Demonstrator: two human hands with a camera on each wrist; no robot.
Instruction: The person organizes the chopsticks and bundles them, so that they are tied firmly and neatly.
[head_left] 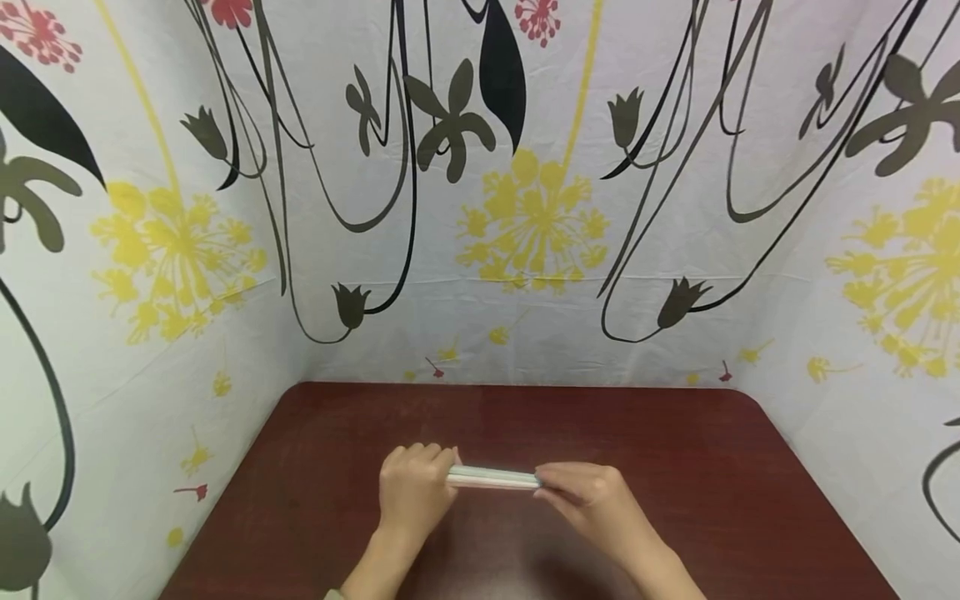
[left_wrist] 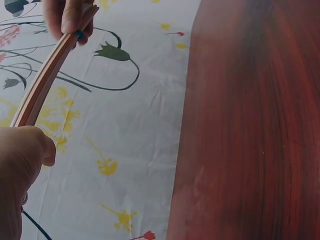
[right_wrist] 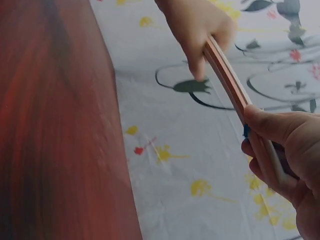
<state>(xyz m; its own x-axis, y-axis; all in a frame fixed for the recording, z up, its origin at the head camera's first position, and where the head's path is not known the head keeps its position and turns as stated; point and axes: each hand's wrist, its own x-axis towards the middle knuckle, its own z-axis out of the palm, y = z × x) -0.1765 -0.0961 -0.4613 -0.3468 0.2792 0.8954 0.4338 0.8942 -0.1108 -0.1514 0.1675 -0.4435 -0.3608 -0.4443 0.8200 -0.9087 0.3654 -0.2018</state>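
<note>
A slim bundle of long wooden sticks (head_left: 491,477), which look like chopsticks, is held in the air above the table, nearly level in the head view. My left hand (head_left: 416,487) grips one end with the fingers wrapped round it. At the other end, my right hand (head_left: 592,500) pinches the bundle between thumb and fingers. A blue band (right_wrist: 246,131) circles the sticks beside the right thumb in the right wrist view. The palms hide both ends of the bundle in the head view.
A dark red-brown wooden table (head_left: 337,433) with rounded far corners lies below the hands. White cloth (head_left: 495,333) printed with yellow, red and dark plant shapes hangs behind it and along both sides.
</note>
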